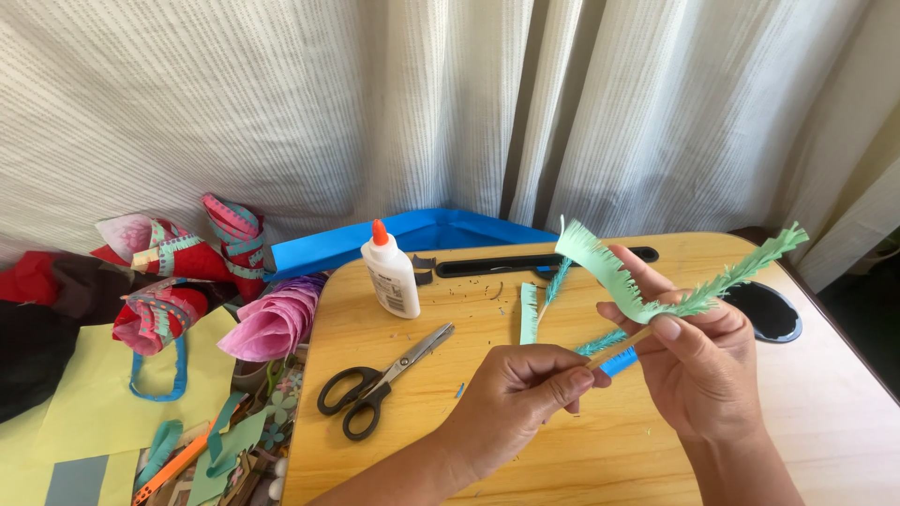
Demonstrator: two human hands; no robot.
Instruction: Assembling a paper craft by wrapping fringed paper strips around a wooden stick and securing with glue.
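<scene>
Left hand pinches the stick; right hand grips the green fringed paper strip, mid-wrap; next wants steady tension, I judge.

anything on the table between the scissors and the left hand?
Nearly bare in the head view: between scissors and left hand only a tiny blue paper scrap on the wooden table.
</scene>
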